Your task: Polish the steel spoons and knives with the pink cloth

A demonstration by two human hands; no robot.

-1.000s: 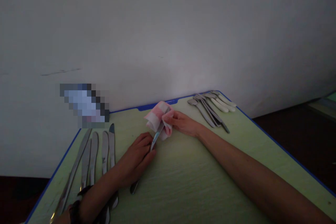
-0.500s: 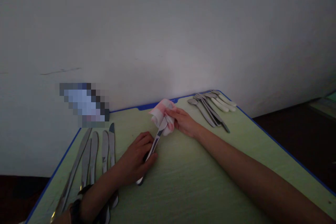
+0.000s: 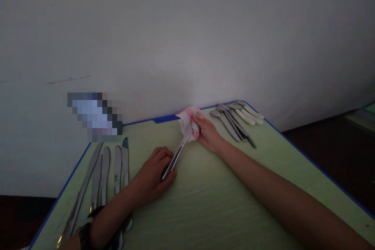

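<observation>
A table knife (image 3: 177,157) slants over the table between my two hands. My left hand (image 3: 156,168) is closed around the end of its handle, thumb on the near side. In my right hand (image 3: 208,134) is a crumpled pink-and-white cloth (image 3: 185,122), pinched around the blade, whose tip is hidden in the folds. To the left, several knives (image 3: 105,172) lie side by side, partly under my left forearm. Several spoons (image 3: 228,123) lie in a bunch to the right of the cloth.
The light green table (image 3: 222,207) has a blue rim and stands against a grey wall (image 3: 187,39). A pixelated, blurred-out object (image 3: 93,117) is at the back left corner. White-handled cutlery (image 3: 249,116) lies at the back right, beside the spoons.
My right hand, the cloth and the knife have moved away from me and slightly right. The knife has slid through my left hand, which has stayed nearly in place.
</observation>
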